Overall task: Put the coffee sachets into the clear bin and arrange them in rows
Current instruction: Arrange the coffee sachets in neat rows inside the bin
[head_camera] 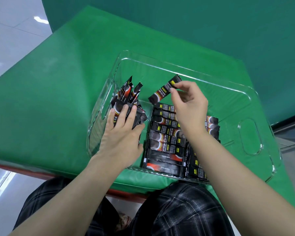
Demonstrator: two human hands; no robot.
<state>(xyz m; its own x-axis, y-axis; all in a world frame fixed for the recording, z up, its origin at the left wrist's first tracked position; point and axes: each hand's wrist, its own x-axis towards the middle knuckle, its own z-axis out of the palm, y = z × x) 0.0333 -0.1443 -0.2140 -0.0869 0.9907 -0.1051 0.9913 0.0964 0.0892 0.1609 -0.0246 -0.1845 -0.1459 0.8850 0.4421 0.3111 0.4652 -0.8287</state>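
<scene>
A clear plastic bin (228,86) sits on the green table. Inside it, several black coffee sachets (165,143) lie flat in a stacked row near the front, with a second row (197,166) beside them, partly hidden by my right forearm. My right hand (189,101) pinches one sachet (162,92) by its end and holds it tilted above the row. My left hand (123,132) holds a loose bundle of sachets (128,96) at the bin's left end, fingers laid over them and thumb wrapped beneath.
The green padded table top (58,103) extends left and behind the bin; its front edge has a red trim (41,174). The bin's right half (245,120) holds nothing. My legs in dark plaid trousers (177,210) are below the table edge.
</scene>
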